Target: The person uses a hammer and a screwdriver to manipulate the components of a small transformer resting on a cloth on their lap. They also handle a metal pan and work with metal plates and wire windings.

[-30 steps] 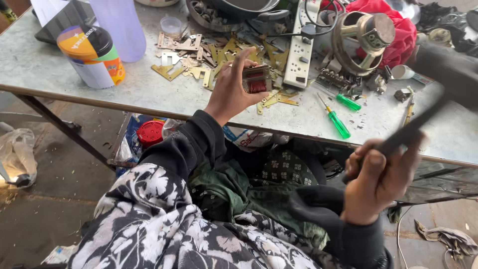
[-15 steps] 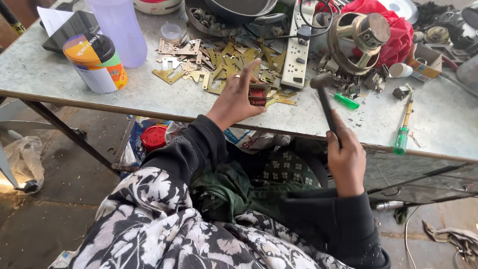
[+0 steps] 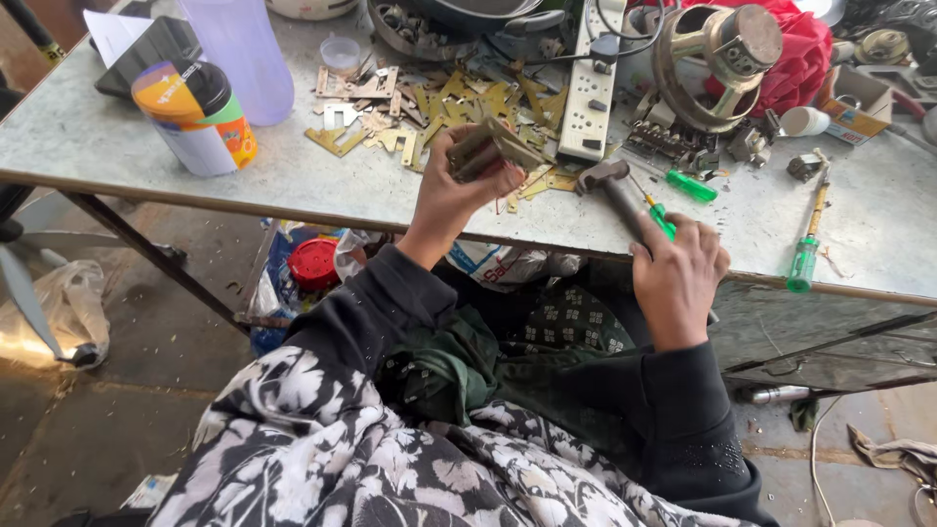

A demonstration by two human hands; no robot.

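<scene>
The left hand (image 3: 451,200) holds a stack of thin brass-coloured metal plates (image 3: 488,151) just above the surface (image 3: 293,181), its fingers clamped around the stack, while the right hand (image 3: 678,278) has its fingers closed on the handle of a hammer (image 3: 610,185) whose head hangs low beside the stack, near the front edge. To do this well, I judge the plates should be squared up and rested flat on the surface before any blow, the left fingertips kept back from the spot to be struck, and the taps kept short and light so the thin pieces do not splay or slip. The surface is a pale, speckled top, heavily cluttered: loose plates (image 3: 390,117) of the same kind lie scattered behind the left hand, a white power strip (image 3: 590,93) runs away from the person, 2 green-handled screwdrivers (image 3: 805,259) lie to the right, a round metal motor part (image 3: 717,54) sits in front of a red cloth (image 3: 805,54), and a colourful canister (image 3: 195,117) stands at the left. Below is a grey stone floor (image 3: 107,429) with a plastic bag (image 3: 49,312).
</scene>
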